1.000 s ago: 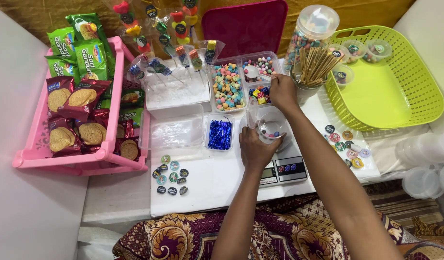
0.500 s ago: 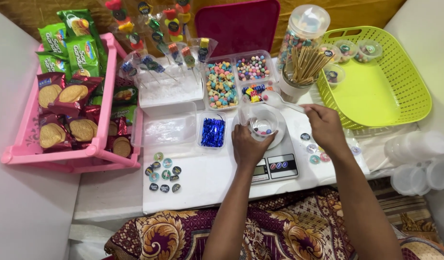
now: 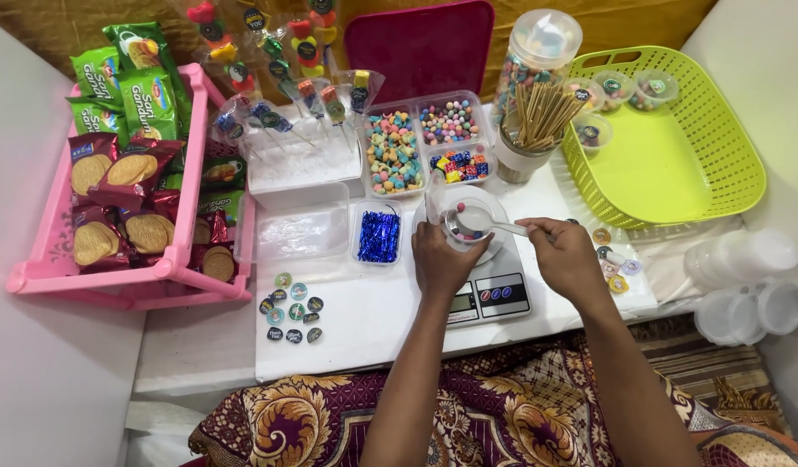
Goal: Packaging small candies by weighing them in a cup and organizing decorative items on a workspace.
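— Since half a second ago, what has moved?
— Only the right hand [image 3: 565, 256]: it has come in from the right of the scale [image 3: 488, 290] and now holds a spoon [image 3: 490, 224] over the cup [image 3: 466, 227].
— Go across from the left of the frame.
— Pink rack [image 3: 44, 268] of biscuit packs at left; round stickers [image 3: 292, 306] lower centre; blue foil tray [image 3: 379, 235] just left of the cup; sweet trays [image 3: 425, 143] above; green basket [image 3: 676, 164] at upper right.
— And each grip?
— Left hand [image 3: 440, 259] is clamped round the cup's near side. Right fingers are pinched together on the spoon handle.
— Where's the cup?
— On the scale, centre of the bench [image 3: 364, 329], a few sweets inside.
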